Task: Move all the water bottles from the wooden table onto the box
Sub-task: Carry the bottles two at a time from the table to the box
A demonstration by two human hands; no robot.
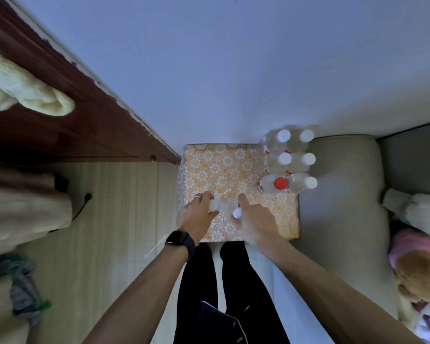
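Note:
The box (224,170), wrapped in orange paper with white flowers, sits on the floor straight ahead of me. Several clear water bottles (287,161) stand upright in a cluster on its right side; one has a red cap (280,183), the others white caps. My left hand (196,216) grips a clear white-capped bottle (215,204) over the near part of the box. My right hand (255,220) grips a second clear bottle (231,209) by its white-capped neck right beside it. Whether these two bottles touch the box top I cannot tell.
A dark red wooden table (67,112) with a pale cloth (23,93) on it stands at the left. A grey cushioned seat (343,194) lies to the right of the box. A blue wall is behind. My legs (221,281) stand just before the box.

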